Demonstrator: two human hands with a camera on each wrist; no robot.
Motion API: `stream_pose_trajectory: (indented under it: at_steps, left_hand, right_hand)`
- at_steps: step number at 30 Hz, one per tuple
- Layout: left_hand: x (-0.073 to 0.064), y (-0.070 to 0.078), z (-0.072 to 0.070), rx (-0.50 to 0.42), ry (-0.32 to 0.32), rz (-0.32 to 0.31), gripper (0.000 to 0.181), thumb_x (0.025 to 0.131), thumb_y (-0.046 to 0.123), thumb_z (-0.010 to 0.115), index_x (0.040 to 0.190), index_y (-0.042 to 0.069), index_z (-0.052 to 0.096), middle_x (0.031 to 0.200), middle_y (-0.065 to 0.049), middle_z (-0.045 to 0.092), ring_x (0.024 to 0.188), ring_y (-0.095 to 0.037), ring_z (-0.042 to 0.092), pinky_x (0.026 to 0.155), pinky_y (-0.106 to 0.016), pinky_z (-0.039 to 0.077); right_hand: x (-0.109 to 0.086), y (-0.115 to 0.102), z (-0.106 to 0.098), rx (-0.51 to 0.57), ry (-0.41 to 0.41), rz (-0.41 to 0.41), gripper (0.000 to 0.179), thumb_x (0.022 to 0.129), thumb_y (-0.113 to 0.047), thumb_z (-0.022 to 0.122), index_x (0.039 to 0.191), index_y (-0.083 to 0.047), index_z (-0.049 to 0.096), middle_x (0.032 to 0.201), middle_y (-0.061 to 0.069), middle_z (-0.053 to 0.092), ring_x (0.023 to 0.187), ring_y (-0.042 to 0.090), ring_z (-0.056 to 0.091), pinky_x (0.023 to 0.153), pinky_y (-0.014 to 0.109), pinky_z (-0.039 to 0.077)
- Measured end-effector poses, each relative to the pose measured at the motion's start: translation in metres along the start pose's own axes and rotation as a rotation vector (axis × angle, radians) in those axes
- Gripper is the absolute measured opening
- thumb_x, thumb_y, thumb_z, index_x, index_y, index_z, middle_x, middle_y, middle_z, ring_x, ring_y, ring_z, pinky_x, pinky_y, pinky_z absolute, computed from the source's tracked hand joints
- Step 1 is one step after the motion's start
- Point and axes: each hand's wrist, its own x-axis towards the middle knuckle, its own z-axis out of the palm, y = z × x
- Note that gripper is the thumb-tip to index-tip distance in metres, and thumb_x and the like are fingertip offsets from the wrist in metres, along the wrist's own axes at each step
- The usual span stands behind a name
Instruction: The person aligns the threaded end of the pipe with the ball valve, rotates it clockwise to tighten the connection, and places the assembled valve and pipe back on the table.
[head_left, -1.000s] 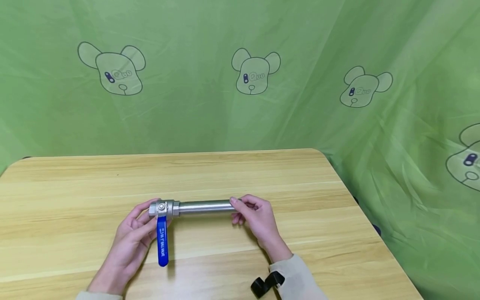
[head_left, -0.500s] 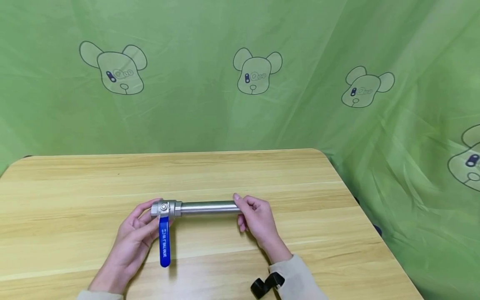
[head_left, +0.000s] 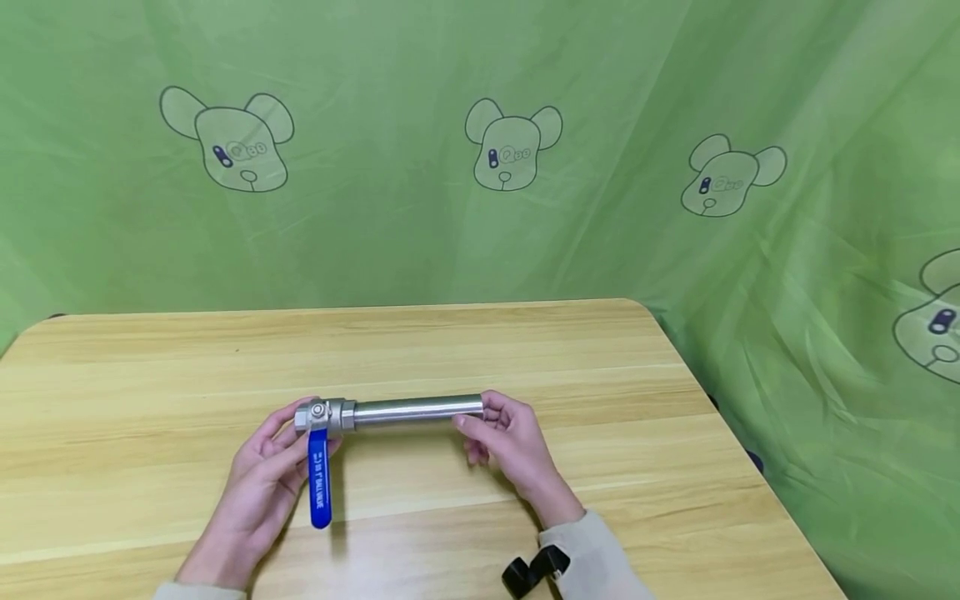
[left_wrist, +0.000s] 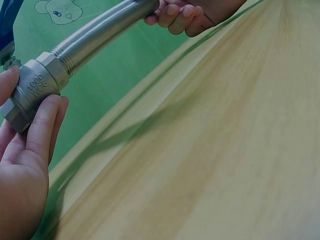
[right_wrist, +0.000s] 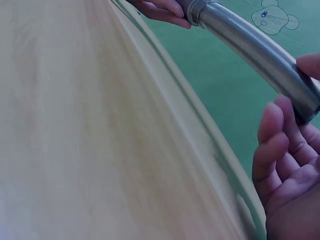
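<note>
My left hand (head_left: 258,483) holds the steel ball valve (head_left: 335,415) between thumb and fingers. The valve's blue lever (head_left: 320,479) points toward me, lettered with "1" BALL VALVE". A plain metal pipe (head_left: 412,409) runs out of the valve's right side, nearly level above the table. Some thread (left_wrist: 62,61) shows where pipe and valve join, in the left wrist view. At the pipe's free end my right hand (head_left: 513,437) pinches it, the thumb on the near side and fingers behind and under it. The right wrist view shows the thumb (right_wrist: 310,65) against the pipe.
Below both hands lies a wood-grain table (head_left: 420,350) with rounded far corners. A green curtain (head_left: 375,242) printed with bear heads hangs behind it and along the right side. A black device (head_left: 535,570) is strapped at the right sleeve.
My right thumb moved up over the pipe, then down to its near side, and the pipe's end came into sight. Valve and lever shifted slightly right, then back left, with my left hand's grip kept.
</note>
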Motion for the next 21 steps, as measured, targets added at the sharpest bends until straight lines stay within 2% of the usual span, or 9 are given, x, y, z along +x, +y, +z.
stream_pose_trajectory:
  at_steps: [3,5,8,11,15,21]
  left_hand:
    - [0.0000,-0.0001,-0.0008,-0.013,-0.011,0.001,0.045,0.104,-0.012,0.054,0.135,0.018,0.068,0.131,-0.001,0.077,0.115,-0.015,0.077,0.105,-0.034,0.064]
    - [-0.0003,-0.0002,-0.0009,-0.020,-0.018,0.004,0.045,0.104,-0.013,0.053,0.135,0.017,0.068,0.130,-0.001,0.077,0.115,-0.016,0.078,0.105,-0.034,0.065]
    - [-0.0005,-0.0005,-0.0011,-0.029,-0.027,0.009,0.046,0.104,-0.014,0.053,0.135,0.016,0.067,0.130,-0.002,0.077,0.115,-0.017,0.078,0.105,-0.034,0.065]
    - [-0.0007,-0.0007,-0.0014,-0.030,-0.038,0.017,0.046,0.104,-0.014,0.053,0.136,0.016,0.067,0.130,-0.002,0.077,0.115,-0.017,0.078,0.105,-0.034,0.065]
    - [-0.0008,-0.0009,-0.0015,-0.026,-0.057,0.027,0.047,0.104,-0.014,0.052,0.137,0.016,0.065,0.131,-0.002,0.077,0.115,-0.018,0.078,0.106,-0.033,0.064]
    - [-0.0004,-0.0010,0.0000,0.014,-0.043,0.021,0.048,0.103,-0.014,0.054,0.138,0.017,0.064,0.132,-0.002,0.077,0.114,-0.016,0.078,0.108,-0.032,0.063]
  right_hand:
    - [0.0011,0.0003,-0.0001,0.032,-0.002,-0.015,0.033,0.097,-0.008,0.076,0.125,0.008,0.068,0.097,0.026,0.077,0.072,0.014,0.074,0.061,0.022,0.064]
    - [0.0015,-0.0001,0.0002,0.066,-0.006,-0.022,0.042,0.098,-0.007,0.075,0.137,0.005,0.065,0.111,0.034,0.074,0.082,0.016,0.078,0.070,0.025,0.068]
    - [0.0021,-0.0002,0.0001,0.111,-0.017,-0.032,0.054,0.097,-0.005,0.076,0.148,0.000,0.059,0.116,0.033,0.073,0.086,0.016,0.080,0.075,0.028,0.070]
    - [0.0025,0.0001,0.0002,0.138,-0.021,-0.035,0.053,0.097,-0.003,0.076,0.146,0.003,0.057,0.107,0.021,0.077,0.080,0.015,0.079,0.071,0.027,0.070]
    - [0.0032,0.0002,0.0016,0.142,-0.006,-0.017,0.041,0.099,-0.005,0.075,0.133,0.009,0.059,0.093,0.005,0.080,0.071,0.014,0.078,0.063,0.023,0.067]
    - [0.0039,0.0006,0.0019,0.097,0.023,0.019,0.032,0.104,-0.015,0.071,0.124,0.008,0.062,0.081,0.000,0.080,0.065,0.013,0.076,0.058,0.023,0.065]
